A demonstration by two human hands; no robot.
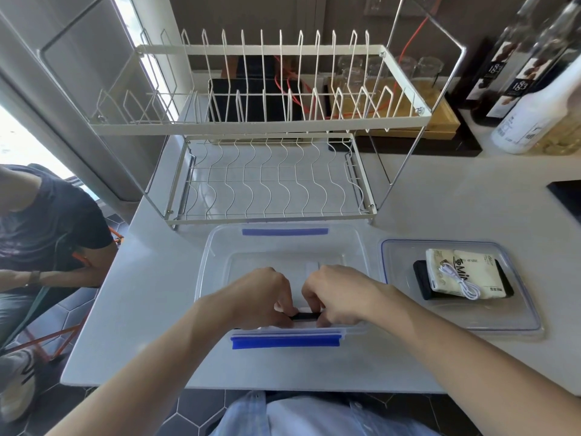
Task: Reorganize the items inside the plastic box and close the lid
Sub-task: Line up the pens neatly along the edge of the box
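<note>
A clear plastic box (217,247) with blue latches stands open on the white counter in front of me. Both hands reach into its near end. My left hand (261,297) and my right hand (336,294) pinch the two ends of a small black item (305,316) that lies against a white piece by the near wall. What the item is cannot be told. The clear lid (503,319) lies upturned to the right of the box. On it rest a black flat object (423,278), a cream tissue pack (456,272) and a coiled white cable (462,283).
A white two-tier wire dish rack (267,171) stands right behind the box. Bottles (528,83) and a wooden tray with glasses (408,99) line the back right. A black pad (566,196) sits at the right edge. A seated person (41,228) is at the left.
</note>
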